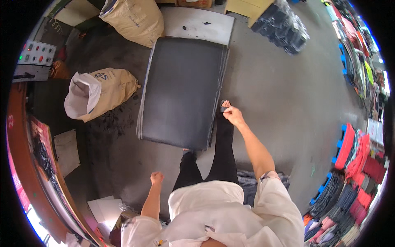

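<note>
My left hand (156,178) hangs low at my left side, closed in a loose fist with nothing showing in it. My right hand (233,115) reaches forward past the right edge of a stack of black sheets (183,92). Its fingers are curled closed, and I see nothing in them. Below that hand my foot in a dark sandal (224,105) stands beside the stack. The wide sheets lie flat, one on another, their layered edges showing at the sides. My other foot is partly hidden at the stack's near edge.
An open tan sack (111,88) lies left of the stack; a larger full sack (135,20) stands beyond it. A pale board (197,24) lies behind. Plastic-wrapped black bundles (284,26) sit far right. Folded coloured piles (356,156) line the right. A control panel (39,53) is at left.
</note>
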`<state>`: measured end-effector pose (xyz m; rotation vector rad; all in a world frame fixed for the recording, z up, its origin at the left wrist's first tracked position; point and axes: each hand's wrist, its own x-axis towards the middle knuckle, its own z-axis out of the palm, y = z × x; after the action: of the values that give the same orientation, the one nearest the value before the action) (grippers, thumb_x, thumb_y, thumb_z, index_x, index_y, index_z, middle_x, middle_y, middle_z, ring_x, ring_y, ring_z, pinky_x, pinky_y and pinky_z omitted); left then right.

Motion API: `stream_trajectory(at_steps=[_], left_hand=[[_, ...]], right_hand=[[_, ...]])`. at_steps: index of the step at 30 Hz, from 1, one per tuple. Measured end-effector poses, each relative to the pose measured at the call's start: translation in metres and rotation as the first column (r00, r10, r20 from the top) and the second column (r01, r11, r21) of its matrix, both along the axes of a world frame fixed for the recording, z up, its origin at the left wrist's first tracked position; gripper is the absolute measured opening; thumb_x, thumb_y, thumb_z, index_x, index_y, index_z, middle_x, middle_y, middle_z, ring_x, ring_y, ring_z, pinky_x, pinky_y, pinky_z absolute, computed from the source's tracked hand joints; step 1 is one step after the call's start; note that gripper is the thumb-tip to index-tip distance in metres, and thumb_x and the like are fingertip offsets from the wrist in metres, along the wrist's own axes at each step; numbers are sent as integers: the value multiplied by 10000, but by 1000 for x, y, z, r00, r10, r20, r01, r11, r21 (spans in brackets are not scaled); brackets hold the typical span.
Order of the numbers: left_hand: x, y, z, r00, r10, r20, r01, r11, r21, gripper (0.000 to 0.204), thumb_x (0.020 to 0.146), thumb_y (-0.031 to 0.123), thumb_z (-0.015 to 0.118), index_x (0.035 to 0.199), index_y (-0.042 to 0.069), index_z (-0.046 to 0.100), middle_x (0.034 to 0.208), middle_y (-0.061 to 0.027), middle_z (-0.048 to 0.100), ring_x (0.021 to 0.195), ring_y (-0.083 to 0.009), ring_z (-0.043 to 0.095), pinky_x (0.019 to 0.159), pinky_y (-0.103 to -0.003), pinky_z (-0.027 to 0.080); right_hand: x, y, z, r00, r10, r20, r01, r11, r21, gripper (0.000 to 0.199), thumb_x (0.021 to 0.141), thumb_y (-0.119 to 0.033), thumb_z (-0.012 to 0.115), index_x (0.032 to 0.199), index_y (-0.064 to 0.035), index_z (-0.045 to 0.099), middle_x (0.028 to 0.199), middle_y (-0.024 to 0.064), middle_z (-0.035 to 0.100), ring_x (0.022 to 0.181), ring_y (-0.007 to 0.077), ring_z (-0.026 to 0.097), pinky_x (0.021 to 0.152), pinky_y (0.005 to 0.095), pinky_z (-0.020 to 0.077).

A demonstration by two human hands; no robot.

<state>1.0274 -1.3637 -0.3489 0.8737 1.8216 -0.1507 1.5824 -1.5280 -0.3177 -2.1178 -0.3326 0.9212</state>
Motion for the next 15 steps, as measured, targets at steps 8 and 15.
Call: stream_trajectory(at_steps=[8,15], left_hand=[[178,-52,-53,943,326,67,-326,945,-13,142,915,182,666,975,67,607,837,-81,680,673,-185,670,565,-294,528],[454,-110,-71,806,183,563,-15,957,-290,268,981,215,637,1161,19,606,1053,-81,681,961,-180,663,893,-320,513]], right_hand=[[258,145,-177,798,-430,-422,489,872,35,354,885,-137,725,1177,16,595,1028,104,678,881,193,678,755,323,567],[391,212,-306,886,-434,-163,446,894,42,501,738,-185,841,1138,19,620,1008,80,644,938,205,595,857,358,487]])
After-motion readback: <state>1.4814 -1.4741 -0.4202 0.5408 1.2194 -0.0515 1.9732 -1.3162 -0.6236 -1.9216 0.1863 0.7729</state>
